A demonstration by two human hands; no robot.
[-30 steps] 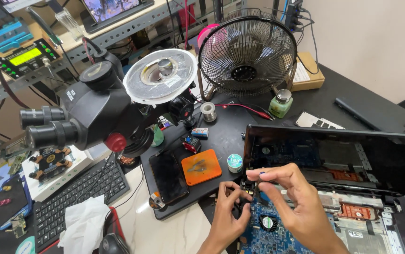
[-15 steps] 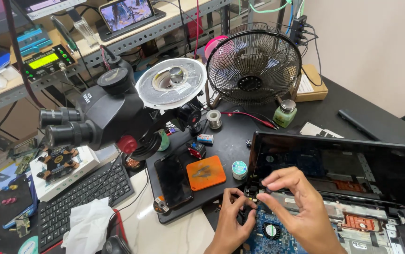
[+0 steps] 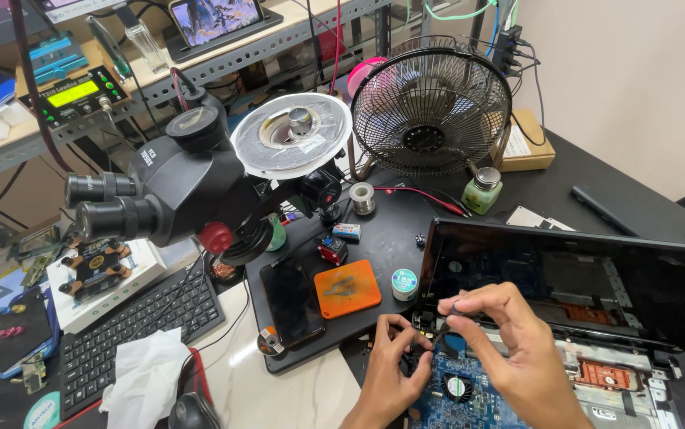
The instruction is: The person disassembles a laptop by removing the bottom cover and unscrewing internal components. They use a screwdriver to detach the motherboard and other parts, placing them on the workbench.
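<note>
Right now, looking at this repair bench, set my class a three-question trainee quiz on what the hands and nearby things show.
1. True or false: the fan stands behind the open laptop.
2. Which thing lies directly left of the orange pad on the black mat? A) a dark phone B) a green bottle C) a keyboard
3. What does the right hand pinch, and where is its tip?

Key
1. True.
2. A, the dark phone.
3. A thin dark tool, tip down at the blue circuit board, close to the left hand.
</note>
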